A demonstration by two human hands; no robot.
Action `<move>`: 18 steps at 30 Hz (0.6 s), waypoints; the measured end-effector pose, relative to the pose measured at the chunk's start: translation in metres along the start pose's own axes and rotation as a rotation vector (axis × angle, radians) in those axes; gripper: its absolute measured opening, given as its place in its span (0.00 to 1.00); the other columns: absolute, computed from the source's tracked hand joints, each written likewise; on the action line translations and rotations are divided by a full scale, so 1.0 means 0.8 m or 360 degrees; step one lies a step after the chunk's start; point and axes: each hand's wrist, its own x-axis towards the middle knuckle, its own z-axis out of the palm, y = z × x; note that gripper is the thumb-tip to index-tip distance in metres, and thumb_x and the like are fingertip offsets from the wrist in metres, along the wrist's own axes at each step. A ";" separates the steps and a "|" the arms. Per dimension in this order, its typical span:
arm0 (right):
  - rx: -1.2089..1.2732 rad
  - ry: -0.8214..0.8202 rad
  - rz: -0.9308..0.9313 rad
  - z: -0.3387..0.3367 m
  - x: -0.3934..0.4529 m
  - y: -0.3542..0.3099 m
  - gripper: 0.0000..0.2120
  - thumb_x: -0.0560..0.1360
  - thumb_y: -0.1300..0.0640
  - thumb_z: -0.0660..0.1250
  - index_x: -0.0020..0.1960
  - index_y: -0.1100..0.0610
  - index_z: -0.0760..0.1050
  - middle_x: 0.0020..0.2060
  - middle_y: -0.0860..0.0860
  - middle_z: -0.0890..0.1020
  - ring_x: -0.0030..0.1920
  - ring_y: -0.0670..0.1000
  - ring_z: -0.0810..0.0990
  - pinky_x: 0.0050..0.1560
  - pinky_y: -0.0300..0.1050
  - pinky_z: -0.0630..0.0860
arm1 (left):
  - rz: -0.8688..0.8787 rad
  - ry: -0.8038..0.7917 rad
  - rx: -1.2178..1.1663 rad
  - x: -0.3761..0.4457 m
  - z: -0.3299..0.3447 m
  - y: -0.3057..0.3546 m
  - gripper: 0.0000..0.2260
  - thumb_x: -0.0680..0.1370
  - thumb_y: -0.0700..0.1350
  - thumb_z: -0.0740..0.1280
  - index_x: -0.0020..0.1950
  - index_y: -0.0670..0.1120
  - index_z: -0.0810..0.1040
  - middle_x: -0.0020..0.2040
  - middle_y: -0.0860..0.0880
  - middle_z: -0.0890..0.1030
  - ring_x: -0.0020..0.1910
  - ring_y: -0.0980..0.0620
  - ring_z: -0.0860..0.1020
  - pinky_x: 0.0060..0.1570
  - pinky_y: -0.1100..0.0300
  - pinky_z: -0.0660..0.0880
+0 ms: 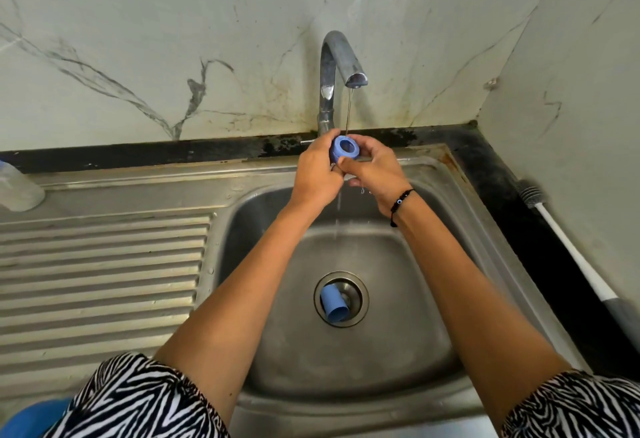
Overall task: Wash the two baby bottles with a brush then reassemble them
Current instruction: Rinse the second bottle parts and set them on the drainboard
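Directly under the tap (pixel 341 67), in its thin stream of water, the left hand (pixel 317 174) and right hand (pixel 375 171) together pinch a blue bottle ring (pixel 344 149), fingers curled round its sides with its opening facing up. Below the tap, a blue cap (pixel 333 303) lies on its side over the drain of the steel sink (pixel 408 299). Far left of the tap a clear bottle (pixel 17 185) stands on the drainboard, and right of the tap a white-handled brush (pixel 568 247) lies along the dark counter edge.
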 end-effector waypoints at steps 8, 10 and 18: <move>-0.0588 0.0250 -0.0441 -0.007 -0.003 -0.016 0.14 0.73 0.50 0.70 0.52 0.59 0.79 0.43 0.49 0.81 0.45 0.46 0.79 0.49 0.39 0.75 | 0.0154 0.0200 -0.0261 -0.016 -0.008 -0.003 0.19 0.76 0.38 0.67 0.67 0.38 0.72 0.60 0.42 0.77 0.56 0.51 0.77 0.58 0.62 0.73; -0.0763 0.0172 -0.0271 -0.005 -0.001 -0.013 0.18 0.74 0.46 0.67 0.48 0.62 0.79 0.40 0.53 0.81 0.40 0.48 0.77 0.44 0.42 0.74 | 0.0080 0.0081 -0.0158 -0.018 -0.009 -0.008 0.13 0.77 0.42 0.66 0.61 0.41 0.76 0.55 0.45 0.80 0.52 0.51 0.77 0.53 0.61 0.74; -0.1161 0.0123 -0.0124 0.007 0.008 0.011 0.16 0.72 0.44 0.67 0.39 0.58 0.75 0.33 0.53 0.76 0.38 0.54 0.75 0.39 0.46 0.72 | -0.0230 -0.0174 -0.0303 -0.023 -0.022 -0.010 0.18 0.76 0.36 0.62 0.66 0.42 0.74 0.62 0.46 0.77 0.62 0.52 0.75 0.61 0.61 0.71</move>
